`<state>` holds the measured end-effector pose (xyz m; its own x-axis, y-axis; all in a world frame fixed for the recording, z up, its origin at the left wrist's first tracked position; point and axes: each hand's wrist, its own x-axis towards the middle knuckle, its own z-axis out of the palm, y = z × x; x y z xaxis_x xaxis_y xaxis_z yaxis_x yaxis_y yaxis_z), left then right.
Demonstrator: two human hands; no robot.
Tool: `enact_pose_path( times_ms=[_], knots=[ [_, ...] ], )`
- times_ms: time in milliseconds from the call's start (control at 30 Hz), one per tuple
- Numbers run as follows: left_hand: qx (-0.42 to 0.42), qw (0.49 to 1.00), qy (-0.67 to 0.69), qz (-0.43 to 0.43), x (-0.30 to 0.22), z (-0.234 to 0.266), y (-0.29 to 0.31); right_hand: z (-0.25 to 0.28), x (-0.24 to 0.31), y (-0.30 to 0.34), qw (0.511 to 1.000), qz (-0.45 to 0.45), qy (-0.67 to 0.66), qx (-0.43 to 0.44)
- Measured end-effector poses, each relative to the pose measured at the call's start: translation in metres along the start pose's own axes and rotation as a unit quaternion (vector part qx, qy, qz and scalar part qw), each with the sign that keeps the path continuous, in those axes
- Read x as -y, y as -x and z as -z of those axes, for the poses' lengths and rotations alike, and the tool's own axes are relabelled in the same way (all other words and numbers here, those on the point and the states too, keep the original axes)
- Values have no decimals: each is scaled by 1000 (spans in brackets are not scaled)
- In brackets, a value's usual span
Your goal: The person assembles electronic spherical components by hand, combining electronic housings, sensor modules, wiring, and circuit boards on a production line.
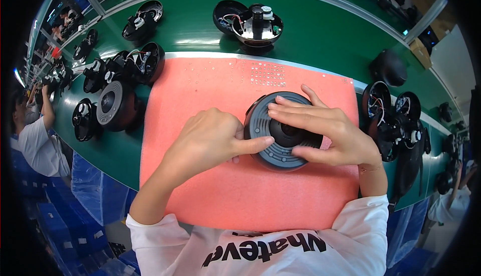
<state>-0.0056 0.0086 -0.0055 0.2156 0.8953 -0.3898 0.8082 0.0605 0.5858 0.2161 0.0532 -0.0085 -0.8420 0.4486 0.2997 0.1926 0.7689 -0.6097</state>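
On the pink foam mat (pixel 225 196) in front of me sits a round black housing (pixel 288 151) with a ridged grey face and a dark raised centre. My left hand (pixel 208 138) grips its left edge, the thumb lying on the ridged face and the other fingers curled down, partly hidden by the hand. From the right, my right hand (pixel 333 133) rests over the housing. Its fingers stretch across the face, with the thumb spread apart near the lower edge. Several rows of small shiny pieces (pixel 268 74) lie on the mat beyond the housing.
An opened housing with inner parts (pixel 258 28) stands on the green conveyor (pixel 320 20) past the mat. Several more housings (pixel 116 104) crowd the left side, and opened ones (pixel 396 118) the right. A person in a white shirt (pixel 42 143) works at far left.
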Motion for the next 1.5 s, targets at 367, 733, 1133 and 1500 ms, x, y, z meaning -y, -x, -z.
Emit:
enact_pose_path(
  times_ms=[367,733,1133,1500],
  knots=[
    [0,999,-28,15,-1,-2,0,2,-1,3,995,-51,-80,-34],
    [-1,936,351,-25,27,-49,-7,-20,-26,8,905,-290,-302,-72],
    [-291,891,186,-296,7,-21,6,-10,-10,-27,964,-1,-58,-259],
    [-175,762,478,-400,43,26,-30,1,8,-47,929,-26,-316,-190]
  ],
)
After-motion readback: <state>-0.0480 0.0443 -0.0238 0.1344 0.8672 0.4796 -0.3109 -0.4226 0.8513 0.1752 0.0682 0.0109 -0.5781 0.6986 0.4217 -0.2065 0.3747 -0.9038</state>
